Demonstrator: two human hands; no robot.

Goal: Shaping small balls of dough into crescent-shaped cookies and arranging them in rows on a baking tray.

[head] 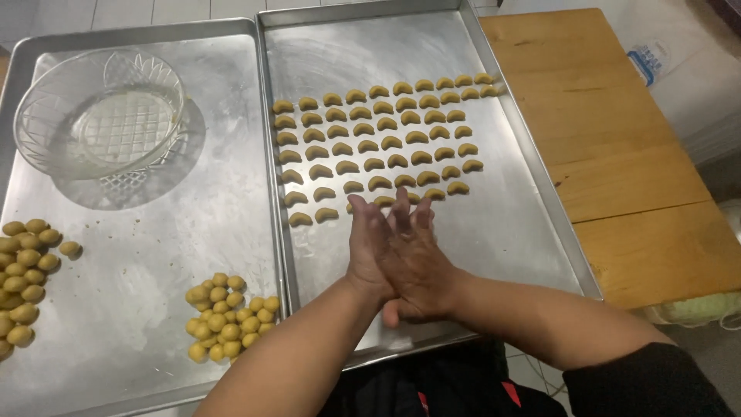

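Over the right tray point(532, 224) we had our left hand point(367, 251) and right hand point(417, 266) pressed palm to palm, fingers stretched out flat and close together, pointing away from us. Whether dough lay between the palms we could not tell; nothing showed at their edges.

Item one: crescents point(382, 139). Small curved pieces of tan-yellow dough, matt, with blunt tips, each arched upward. They lay in neat rows on the right tray, filling its middle from the left wall toward the right, the rows slanting slightly upward to the right. The nearest row ran just beyond our fingertips, and a few pieces were partly hidden behind them.

Item two: balls point(228, 316). Round lumps of the same yellow dough, heaped in a loose pile on the left tray point(154, 232), near its right wall and just left of our left forearm. A second heap point(23, 278) sat at that tray's left edge, with one ball lying a little apart.

Item three: bowl point(100, 112). Clear cut glass with a patterned base, standing at the far left corner of the left tray.

Both trays were dull silver metal, set side by side and touching. A wooden table point(610, 139) showed to the right of them.
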